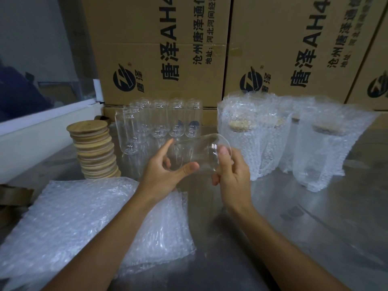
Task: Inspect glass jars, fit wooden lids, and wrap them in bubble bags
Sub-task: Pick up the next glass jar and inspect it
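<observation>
Both hands hold one clear glass jar [196,153] lying sideways above the steel table [294,217], centre of frame. Left hand [165,175] grip clamped round its base end, thumb across the glass, index finger up. Right hand [233,177] grip curled on the open mouth end, thumb on the rim. Behind: row of empty clear jars [159,120]; stack of round wooden lids [94,148] mid-left; flat bubble bags [84,223] lower left; wrapped jars w/ lids [262,133] at right; cardboard boxes [168,49] along top.
</observation>
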A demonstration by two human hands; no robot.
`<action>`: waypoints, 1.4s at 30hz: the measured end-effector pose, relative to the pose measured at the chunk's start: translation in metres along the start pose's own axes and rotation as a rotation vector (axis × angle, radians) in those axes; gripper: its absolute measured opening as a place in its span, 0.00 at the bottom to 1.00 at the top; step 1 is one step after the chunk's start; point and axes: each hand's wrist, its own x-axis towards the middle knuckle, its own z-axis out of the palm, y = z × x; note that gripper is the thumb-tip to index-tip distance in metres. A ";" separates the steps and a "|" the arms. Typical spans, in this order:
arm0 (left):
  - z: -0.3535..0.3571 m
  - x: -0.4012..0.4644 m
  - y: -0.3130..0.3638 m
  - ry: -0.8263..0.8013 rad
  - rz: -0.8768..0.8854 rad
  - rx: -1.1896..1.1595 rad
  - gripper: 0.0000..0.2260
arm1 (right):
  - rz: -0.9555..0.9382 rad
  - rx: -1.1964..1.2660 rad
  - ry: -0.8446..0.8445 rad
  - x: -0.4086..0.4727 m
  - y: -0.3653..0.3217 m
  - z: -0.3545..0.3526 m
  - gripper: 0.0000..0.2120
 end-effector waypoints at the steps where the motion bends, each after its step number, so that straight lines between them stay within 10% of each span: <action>1: -0.001 0.000 0.000 0.002 -0.005 0.002 0.58 | -0.011 -0.018 -0.005 0.000 0.000 0.000 0.26; 28: 0.000 0.000 -0.004 -0.029 0.070 0.021 0.59 | -0.032 -0.121 0.061 0.003 0.014 -0.004 0.29; 42: 0.001 -0.009 0.001 -0.172 0.125 -0.193 0.50 | 0.465 0.333 -0.263 0.002 0.003 -0.006 0.12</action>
